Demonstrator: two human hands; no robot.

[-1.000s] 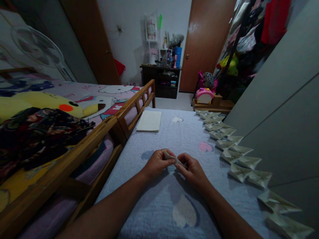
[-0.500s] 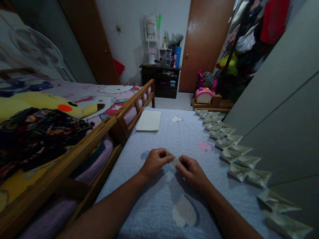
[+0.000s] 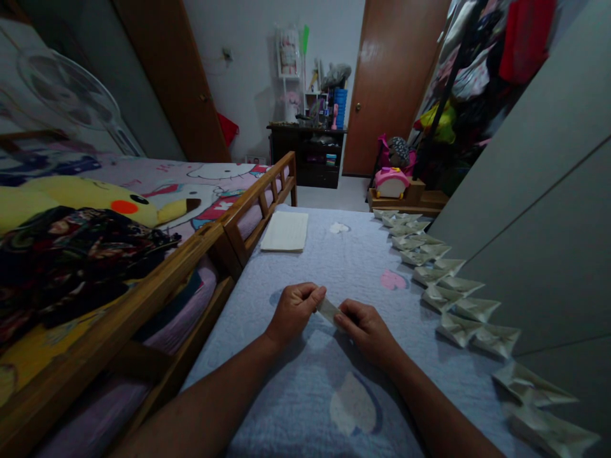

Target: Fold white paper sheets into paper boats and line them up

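Between my two hands is a small, narrow piece of folded paper (image 3: 328,310), pale grey-beige, held just above the quilted bed cover (image 3: 286,394). My left hand (image 3: 294,313) pinches its left end between thumb and fingers. At the other end, my right hand (image 3: 365,327) grips it with the thumb on top. Beyond my left hand lies a stack of pale paper sheets (image 3: 285,231). Along the right edge of the bed runs a double row of folded paper boats (image 3: 458,329), several of them, in the same pale paper.
A wooden bed rail (image 3: 210,245) borders the left side, with a second bed, a yellow plush toy (image 3: 90,197) and dark patterned cloth (image 3: 81,254) behind it. A grey cabinet (image 3: 548,254) stands close on the right. A dark shelf unit (image 3: 305,156) is against the far wall.
My left thumb has shifted up toward the paper's left end, and more of the strip shows between my hands. The stack and the paper boats have stayed put.
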